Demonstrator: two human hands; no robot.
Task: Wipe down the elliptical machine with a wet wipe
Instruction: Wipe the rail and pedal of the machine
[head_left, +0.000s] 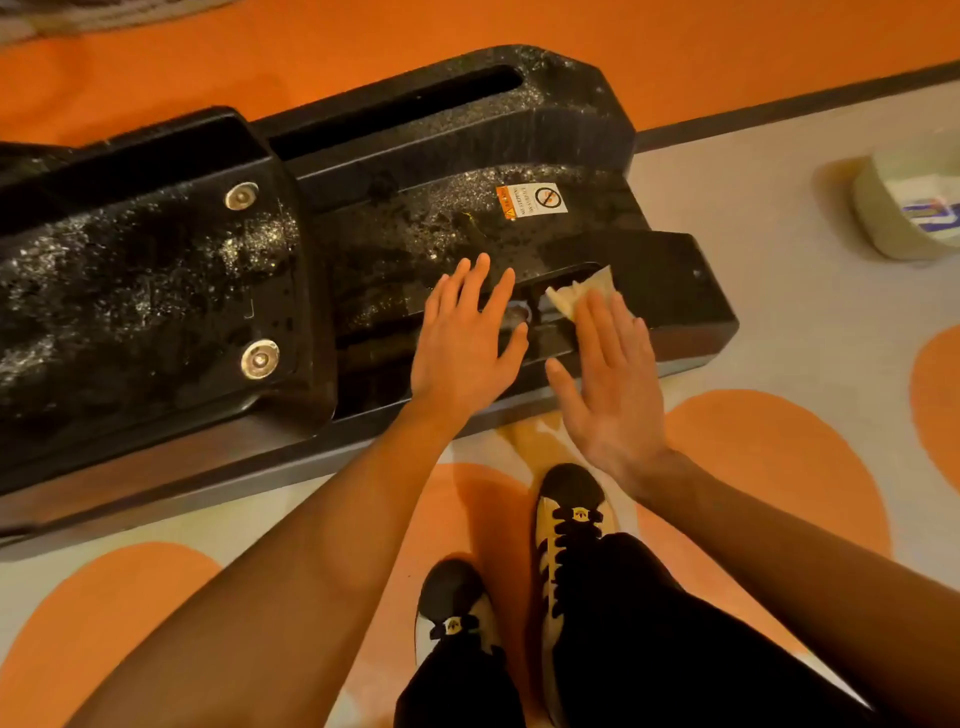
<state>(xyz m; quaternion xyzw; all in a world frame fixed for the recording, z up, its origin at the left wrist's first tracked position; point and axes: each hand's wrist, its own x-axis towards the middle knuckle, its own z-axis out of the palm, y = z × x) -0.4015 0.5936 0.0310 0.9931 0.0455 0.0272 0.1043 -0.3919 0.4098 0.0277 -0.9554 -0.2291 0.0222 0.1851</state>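
**Two flat hands on the machine's base**

Grey floor (779, 218) with big orange patches spreads under the black elliptical machine (156, 270), whose casing is speckled with pale flecks. Two round metal bolts (241, 196) sit on the machine's left part. A warning sticker (531, 200) is stuck on its right part. Just below that sticker, the left hand (462, 338) lies on the machine, wide, with fingers spread and straight, holding nothing. Beside it, at a recess near the machine's right end, the wet wipe (576, 293) lies crumpled under the fingertips of the right hand (613, 384), which presses it with straight fingers, thumb out to the side. Right of the machine, apart from it, a pale blurred tub (909, 208) stands on the floor. Below the machine's near edge are the person's two shoes (571, 519).
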